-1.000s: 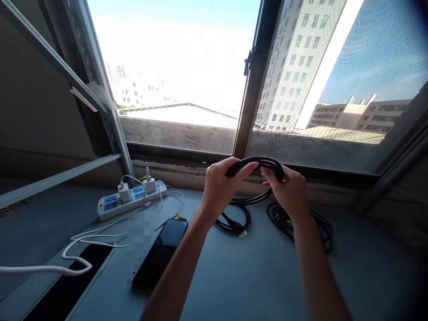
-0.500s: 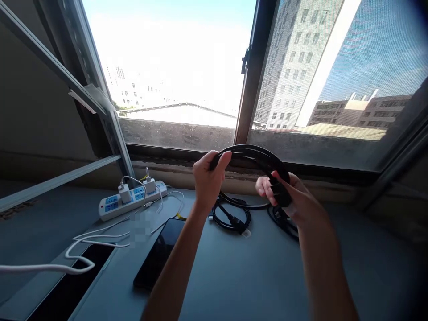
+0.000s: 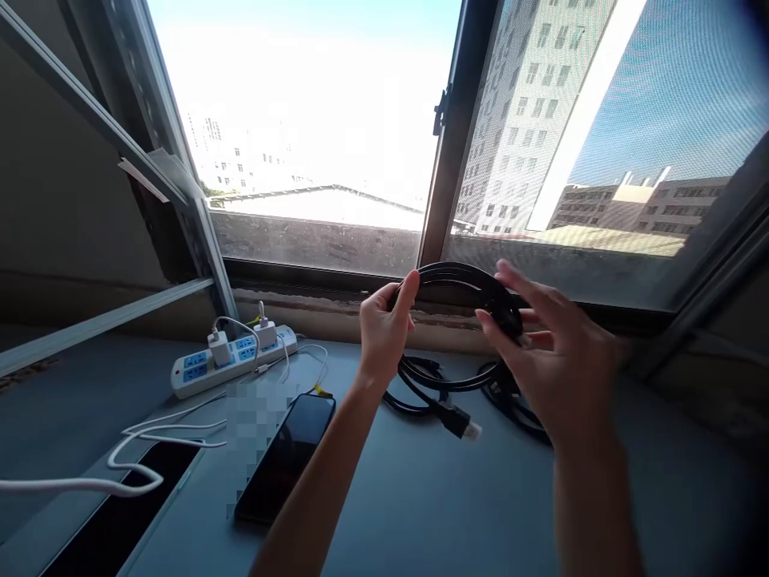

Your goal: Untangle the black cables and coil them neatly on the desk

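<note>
Before a bright window (image 3: 312, 112), the left hand (image 3: 383, 332) pinches coiled black cable (image 3: 460, 271), the right hand (image 3: 556, 353) half-open around it.

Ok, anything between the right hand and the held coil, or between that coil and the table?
Nothing visible stands between the right hand and the coil; whether they touch is unclear. Below the coil, two black cables lie on the table: the left cable, partly overlapped in view, and the right cable.

No readable text, no legible labels (none anywhere), no signs
</note>
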The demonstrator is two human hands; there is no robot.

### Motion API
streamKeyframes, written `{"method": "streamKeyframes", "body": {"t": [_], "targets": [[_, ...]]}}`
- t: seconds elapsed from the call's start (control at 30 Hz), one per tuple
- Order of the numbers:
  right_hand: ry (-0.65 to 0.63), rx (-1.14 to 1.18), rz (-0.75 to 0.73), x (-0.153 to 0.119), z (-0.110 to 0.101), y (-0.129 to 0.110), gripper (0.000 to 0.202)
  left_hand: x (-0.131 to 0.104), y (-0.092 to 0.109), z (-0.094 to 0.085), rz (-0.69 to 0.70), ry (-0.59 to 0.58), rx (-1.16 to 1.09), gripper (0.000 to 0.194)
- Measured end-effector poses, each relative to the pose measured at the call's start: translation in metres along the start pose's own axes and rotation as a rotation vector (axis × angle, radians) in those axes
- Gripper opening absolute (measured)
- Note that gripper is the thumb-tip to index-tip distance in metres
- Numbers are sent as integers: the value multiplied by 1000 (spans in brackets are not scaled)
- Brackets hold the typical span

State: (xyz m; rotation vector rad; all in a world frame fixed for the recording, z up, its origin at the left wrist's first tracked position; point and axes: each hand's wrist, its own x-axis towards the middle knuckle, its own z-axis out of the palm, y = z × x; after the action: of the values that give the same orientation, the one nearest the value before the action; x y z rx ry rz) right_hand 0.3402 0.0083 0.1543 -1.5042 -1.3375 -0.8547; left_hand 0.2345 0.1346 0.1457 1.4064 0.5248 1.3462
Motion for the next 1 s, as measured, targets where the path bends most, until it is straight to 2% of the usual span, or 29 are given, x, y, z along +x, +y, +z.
{"method": "streamKeyframes", "body": {"t": [0.07, 0.17, 0.37, 0.47, 0.57, 0.67, 0.7, 0.77, 0.83, 0.9, 1.0], "targets": [[23, -69, -45, -1, 6, 4, 29, -3, 5, -3, 30, -36, 91, 47], [-44, -68, -11, -1, 13, 13, 27, -2, 8, -11, 49, -101, 214, 43], [-402, -53, 172, 0, 21, 29, 30, 7, 7, -23, -52, -337, 215, 39], [-492, 42, 209, -1, 30, 33, 41, 7, 5, -20, -42, -430, 247, 38], [-531, 75, 195, -4, 39, 42, 37, 7, 3, -20, -54, -449, 301, 38], [-501, 84, 240, -6, 43, 57, 41, 10, -2, -25, -103, -426, 382, 49], [-490, 81, 272, -7, 44, 62, 43, 12, -5, -28, -129, -447, 428, 52], [-538, 104, 369, -8, 47, 73, 48, 16, -15, -33, -205, -513, 568, 43], [-686, 155, 488, -11, 55, 82, 53, 20, -30, -34, -304, -552, 771, 31], [-849, 197, 578, -18, 68, 88, 53, 23, -47, -31, -377, -535, 976, 28], [-990, 198, 631, -34, 98, 93, 49, 23, -73, -24, -445, -500, 1147, 28]]}}
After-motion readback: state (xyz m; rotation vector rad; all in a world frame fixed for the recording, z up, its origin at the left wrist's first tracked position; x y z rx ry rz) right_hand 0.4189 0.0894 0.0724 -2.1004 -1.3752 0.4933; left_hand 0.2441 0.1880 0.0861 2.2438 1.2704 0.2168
